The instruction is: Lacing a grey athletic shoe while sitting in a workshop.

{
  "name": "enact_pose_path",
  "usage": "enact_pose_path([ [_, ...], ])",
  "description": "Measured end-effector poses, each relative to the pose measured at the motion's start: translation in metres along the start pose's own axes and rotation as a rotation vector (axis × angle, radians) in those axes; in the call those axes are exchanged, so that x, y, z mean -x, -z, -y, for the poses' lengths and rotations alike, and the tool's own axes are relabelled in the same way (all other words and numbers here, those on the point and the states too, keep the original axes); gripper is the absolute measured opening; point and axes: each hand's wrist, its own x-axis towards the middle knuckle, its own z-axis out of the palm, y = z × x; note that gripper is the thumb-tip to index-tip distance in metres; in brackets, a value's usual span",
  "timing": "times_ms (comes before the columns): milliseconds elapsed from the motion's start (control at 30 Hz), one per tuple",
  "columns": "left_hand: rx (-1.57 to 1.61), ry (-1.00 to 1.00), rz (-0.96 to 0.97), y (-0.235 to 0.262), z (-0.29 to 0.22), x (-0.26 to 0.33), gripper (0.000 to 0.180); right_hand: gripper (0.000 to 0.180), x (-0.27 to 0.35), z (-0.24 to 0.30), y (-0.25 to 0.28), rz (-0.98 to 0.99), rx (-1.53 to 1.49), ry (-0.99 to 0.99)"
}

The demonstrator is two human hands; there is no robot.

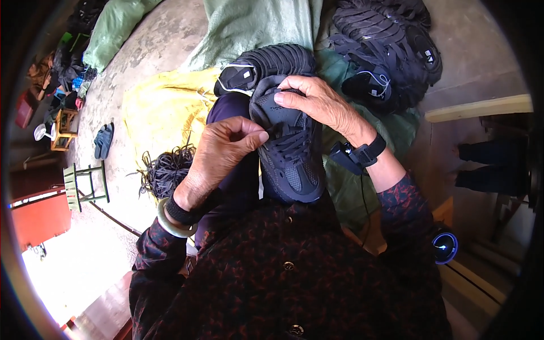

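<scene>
Evidently lacing is under way — the left hand (224,150) pinches a black lace (281,131) while the right hand (323,105) grasps the dark sneaker (292,150) on the lap, near centre — threading the next eyelet probably wants a taut, steady pull.

A yellow sheet (156,107) is lying beside loose black laces (165,169), with piled black shoes (391,51) and a green stool (85,182) sitting nearby.

shoe (292,156): dark navy-black sneaker, mesh toe, resting on the person's lap, toe toward the body, heel away
lace (279,131): black, partly threaded across the shoe's eyelets, one end pinched just left of the shoe's tongue
shoe opening: facing up, collar gripped from above
</scene>
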Motion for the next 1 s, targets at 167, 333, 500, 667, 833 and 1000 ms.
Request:
enact_pose_path([
  [167, 0.124, 0.008, 0.036, 0.003, -0.002, -0.002, 0.009, 0.039, -0.001, -0.001, 0.002, 0.018, 0.014, 0.009],
  [333, 0.002, 0.046, -0.061, -0.004, -0.024, -0.001, 0.008, 0.037, 0.001, -0.004, 0.000, -0.019, -0.009, 0.031],
  [500, -0.185, -0.094, -0.120, -0.009, 0.002, -0.009, 0.010, 0.036, 0.000, -0.003, -0.003, -0.044, -0.033, 0.029],
  [667, -0.382, -0.271, -0.203, -0.021, 0.005, -0.006, 0.009, 0.036, 0.001, -0.005, -0.004, -0.065, -0.010, 0.038],
  [833, -0.411, -0.325, -0.236, -0.026, 0.000, -0.009, 0.012, 0.035, 0.002, -0.007, -0.006, -0.095, -0.014, 0.037],
  [1000, -0.659, -0.374, -0.229, -0.024, -0.003, -0.011, 0.016, 0.033, 0.004, -0.007, -0.011, -0.112, -0.083, 0.012],
])
